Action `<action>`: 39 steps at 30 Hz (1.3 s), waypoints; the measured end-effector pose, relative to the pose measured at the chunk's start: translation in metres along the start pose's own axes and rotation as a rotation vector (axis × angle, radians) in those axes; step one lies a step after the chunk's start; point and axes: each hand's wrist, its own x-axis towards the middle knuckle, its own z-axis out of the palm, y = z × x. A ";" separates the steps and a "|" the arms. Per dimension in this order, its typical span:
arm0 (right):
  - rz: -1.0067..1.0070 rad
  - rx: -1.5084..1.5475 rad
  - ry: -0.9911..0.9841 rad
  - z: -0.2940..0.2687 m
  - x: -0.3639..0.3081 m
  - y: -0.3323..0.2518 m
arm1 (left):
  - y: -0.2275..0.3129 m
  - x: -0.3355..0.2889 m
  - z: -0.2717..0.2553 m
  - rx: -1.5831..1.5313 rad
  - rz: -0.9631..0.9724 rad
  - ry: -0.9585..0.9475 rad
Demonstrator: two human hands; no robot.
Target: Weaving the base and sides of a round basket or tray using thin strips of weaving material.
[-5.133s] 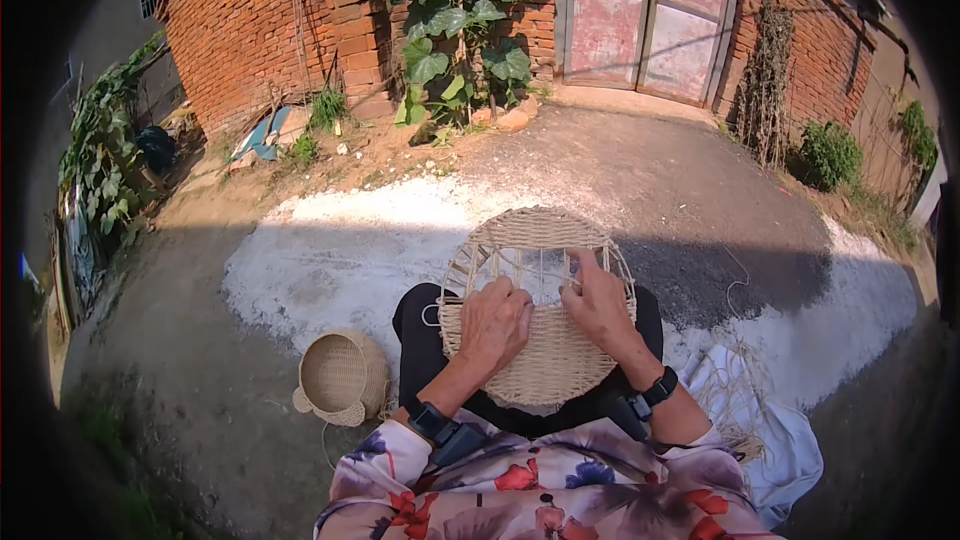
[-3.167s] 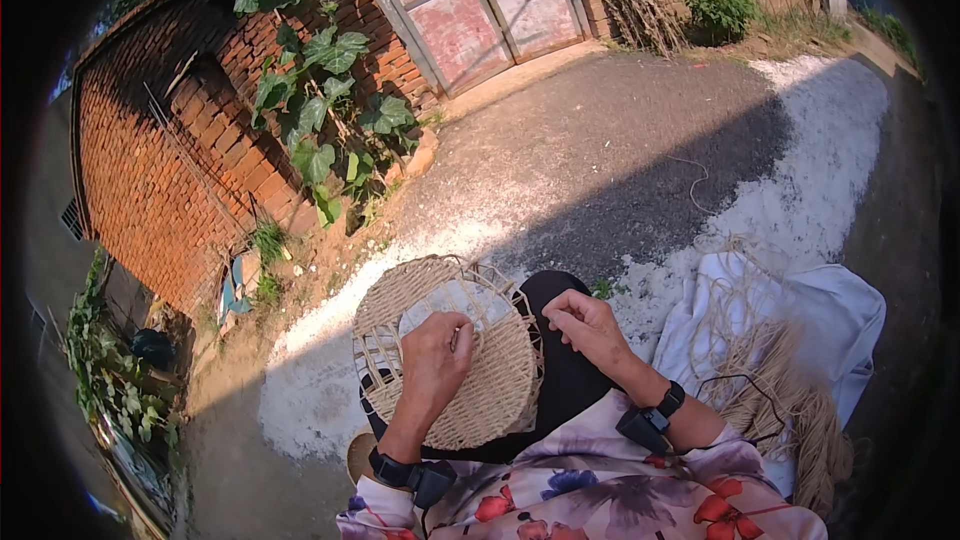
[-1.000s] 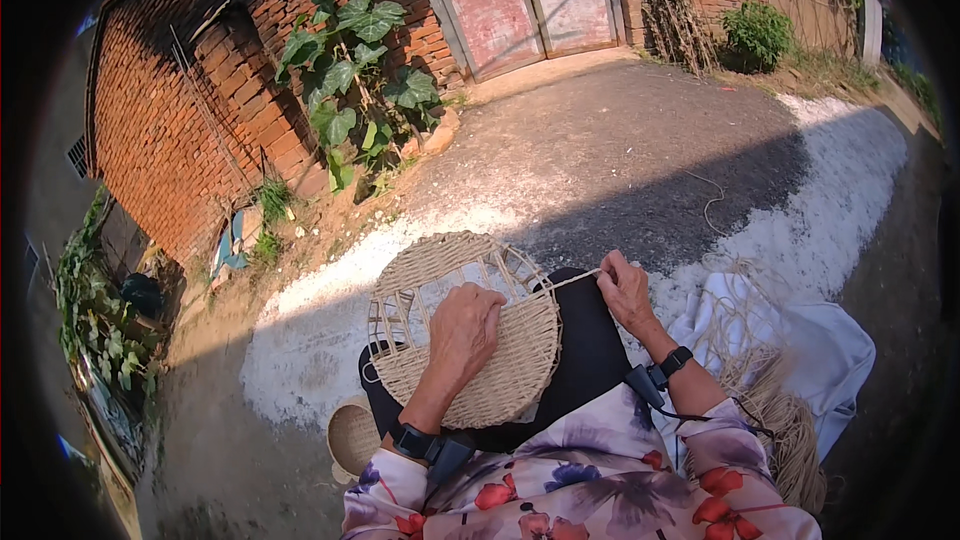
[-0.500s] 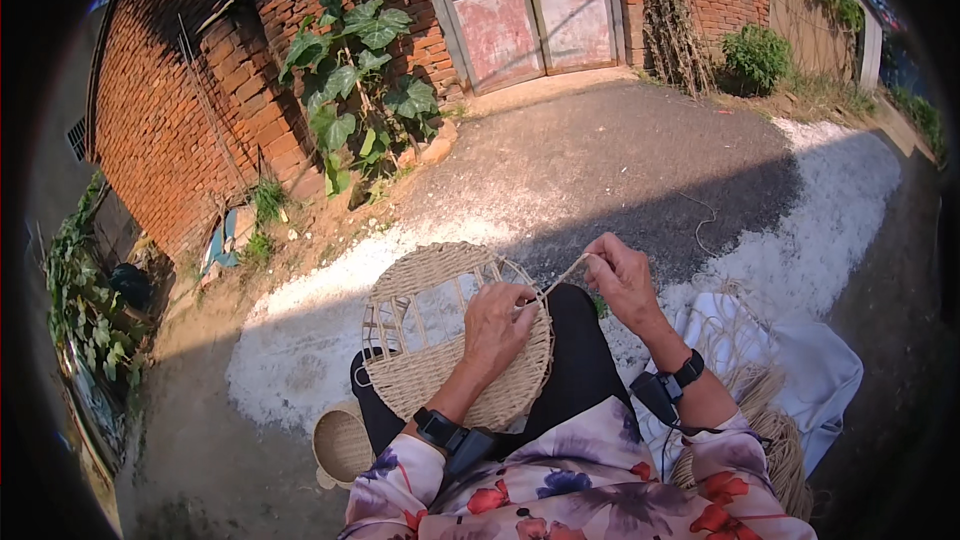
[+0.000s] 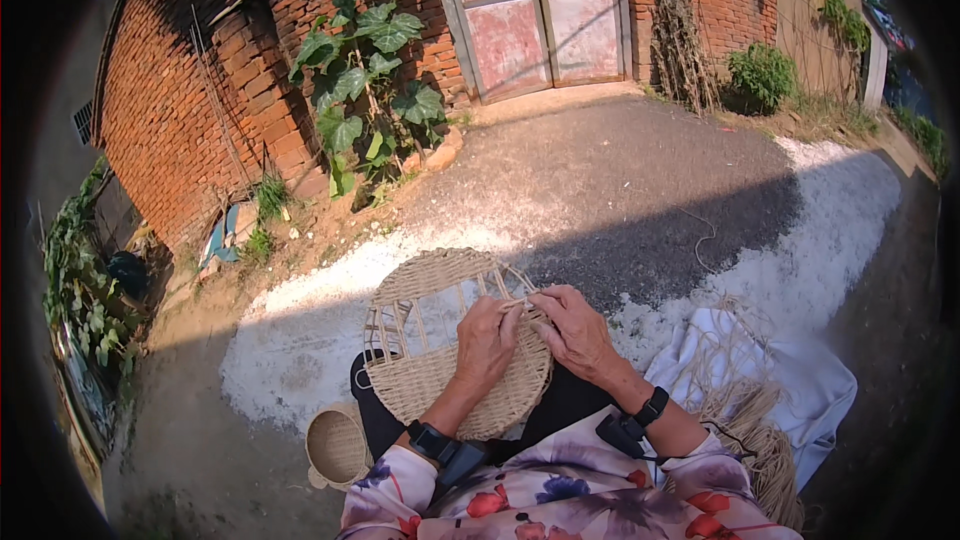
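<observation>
A round woven straw-coloured piece [image 5: 415, 385] rests on my lap. Its top and bottom bands are tightly woven, and bare ribs with gaps span the middle. My left hand [image 5: 484, 342] lies over the piece, its thumb and fingers closed at the right side of the open section. Right beside it, my right hand [image 5: 578, 337] is pinched at the piece's right rim on a thin twisted cord, most of which the fingers hide. The two hands' fingertips nearly touch.
A small round woven basket [image 5: 338, 446] stands on the ground left of my legs. On my right, a bundle of loose cord fibres [image 5: 768, 445] lies on a white cloth [image 5: 825, 395]. Ahead are pale powdery ground [image 5: 320, 345], a brick wall [image 5: 165, 155] and a faded red door [image 5: 500, 40].
My right hand has come down and left, from holding the cord stretched away from the rim to pinching close beside my left hand. The left hand stays on the woven piece.
</observation>
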 end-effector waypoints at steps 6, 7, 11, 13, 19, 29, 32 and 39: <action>0.050 -0.236 -0.097 0.021 -0.006 -0.008 | -0.007 0.024 -0.007 0.194 -0.077 -0.133; 0.053 -0.257 -0.116 0.024 -0.003 -0.009 | -0.005 0.027 -0.009 0.245 -0.101 -0.168; 0.114 -0.270 -0.204 0.021 0.003 -0.010 | 0.002 0.030 -0.018 0.163 -0.151 -0.196; 0.116 -0.245 -0.187 0.022 0.003 -0.009 | 0.003 0.031 -0.021 0.154 -0.144 -0.271; 0.091 -0.174 -0.126 0.032 -0.002 0.002 | 0.006 0.029 -0.020 0.120 -0.080 -0.329; 0.116 -0.107 -0.044 0.041 -0.010 0.007 | -0.009 -0.006 -0.017 -0.082 -0.205 -0.079; 0.105 -0.080 -0.035 0.042 -0.010 0.007 | -0.004 -0.014 -0.026 0.119 -0.088 -0.032; 0.049 -0.096 -0.008 0.044 -0.015 0.008 | -0.013 -0.025 -0.039 0.222 -0.023 -0.059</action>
